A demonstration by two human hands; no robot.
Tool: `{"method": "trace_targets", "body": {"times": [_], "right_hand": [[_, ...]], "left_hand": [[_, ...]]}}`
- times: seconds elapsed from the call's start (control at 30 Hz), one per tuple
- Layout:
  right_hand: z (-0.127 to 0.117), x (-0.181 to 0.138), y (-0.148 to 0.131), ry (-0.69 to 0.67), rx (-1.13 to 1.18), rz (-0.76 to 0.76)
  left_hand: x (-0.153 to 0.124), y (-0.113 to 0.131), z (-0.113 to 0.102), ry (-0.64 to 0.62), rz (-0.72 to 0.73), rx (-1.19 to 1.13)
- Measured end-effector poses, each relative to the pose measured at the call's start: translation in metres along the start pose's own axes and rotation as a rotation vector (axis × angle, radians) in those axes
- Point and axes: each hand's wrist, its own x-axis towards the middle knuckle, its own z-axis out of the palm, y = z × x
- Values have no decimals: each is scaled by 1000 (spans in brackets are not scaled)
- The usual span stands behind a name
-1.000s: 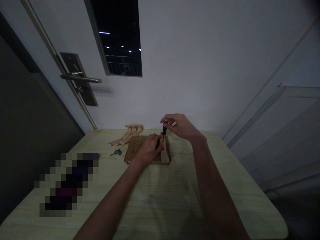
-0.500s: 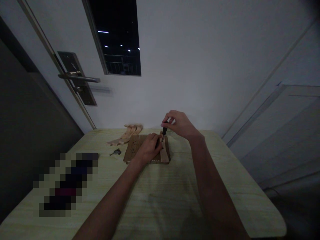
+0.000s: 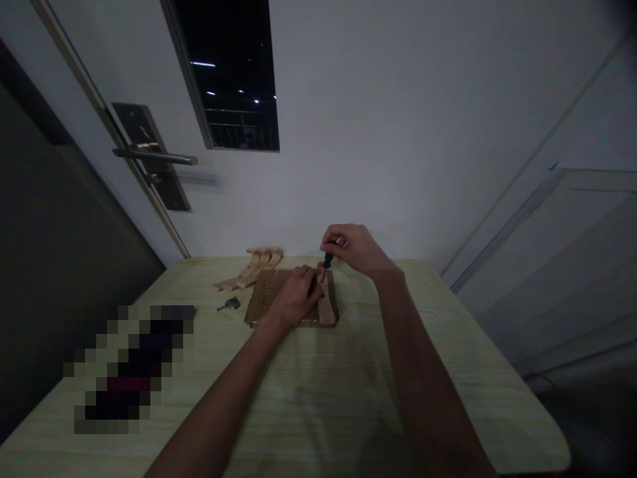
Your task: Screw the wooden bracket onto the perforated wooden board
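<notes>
A black-handled screwdriver (image 3: 328, 257) is pinched in the fingers of my right hand (image 3: 354, 247), tilted with its tip down at a pale wooden piece (image 3: 326, 310). That curved piece lies along the right side of a brown cardboard slab (image 3: 265, 292). My left hand (image 3: 298, 292) rests over the cardboard, its fingers and thumb closed on the wooden piece beside the screwdriver tip. Whatever the tip touches is too small to make out.
Several similar wooden pieces (image 3: 256, 265) lie at the back left of the table (image 3: 448, 372). Nearer is a small pile of screws (image 3: 231, 303). A pixelated dark area covers the table's left. A white door with a metal handle (image 3: 159, 157) stands behind.
My right hand has turned slightly and dipped a little on the screwdriver handle. The left hand keeps its place on the wooden piece.
</notes>
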Motion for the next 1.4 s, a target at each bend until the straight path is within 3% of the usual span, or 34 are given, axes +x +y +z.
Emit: {"method": "trace_targets", "body": {"times": [0.23, 0.7, 1.17, 1.4], "right_hand": [[6, -3, 5, -56, 115, 10], [0, -1, -1, -60, 71, -27], [2, -1, 1, 2, 63, 38], [1, -1, -3, -120, 174, 24]], "left_hand": [[0, 1, 0, -3, -16, 14], [0, -2, 1, -2, 4, 15], [0, 0, 0, -13, 2, 11], [0, -1, 1, 3, 2, 3]]}}
